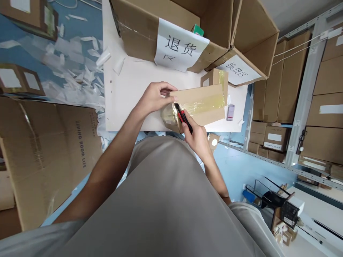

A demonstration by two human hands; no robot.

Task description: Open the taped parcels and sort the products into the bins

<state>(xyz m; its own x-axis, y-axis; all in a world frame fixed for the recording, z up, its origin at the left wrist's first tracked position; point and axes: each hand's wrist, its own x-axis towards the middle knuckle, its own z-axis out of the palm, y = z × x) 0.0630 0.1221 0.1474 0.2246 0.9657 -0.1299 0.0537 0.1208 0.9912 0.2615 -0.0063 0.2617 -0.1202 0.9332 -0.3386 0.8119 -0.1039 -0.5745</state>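
Observation:
A small taped cardboard parcel (203,103) lies at the near edge of a white table (125,92). My left hand (155,97) grips the parcel's left end, fingers curled over its top edge. My right hand (197,137) is closed round a red and black utility knife (183,118), whose tip rests against the parcel's taped left end. A second small box (214,77) stands just behind the parcel.
Two large open cartons with white paper labels (179,44) (238,69) stand at the table's back. A big flat carton (45,150) stands on the left over a floor strewn with paper scraps. Shelves of boxes (318,107) fill the right.

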